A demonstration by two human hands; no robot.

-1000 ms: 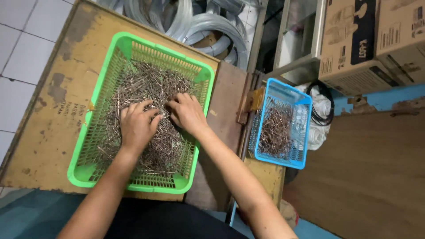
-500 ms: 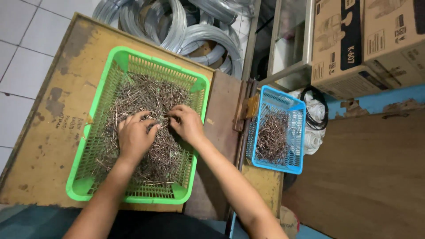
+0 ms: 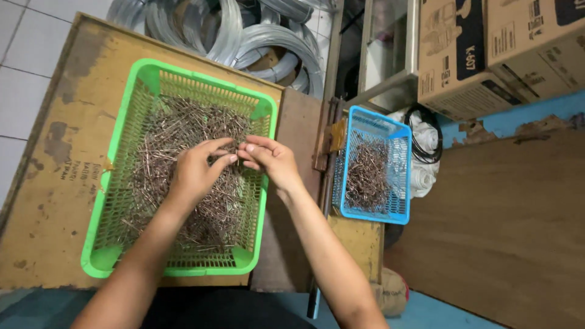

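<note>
step: sorting metal pins (image 3: 183, 131) in green basket (image 3: 122, 131) | left hand (image 3: 198, 173) and right hand (image 3: 271, 159) fingertips together, pinching pins | next: likely needs a firm pinch to lift clear

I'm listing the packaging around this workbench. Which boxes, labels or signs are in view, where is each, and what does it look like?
Cardboard box: top right, beyond the blue basket; brown, with a dark panel and printed line drawing.
Second cardboard box: far top right beside the first; brown, with a dark corner patch.
Stencilled lettering: on the yellow tabletop, left of the green basket; small, dark, worn.
No screens.
</note>
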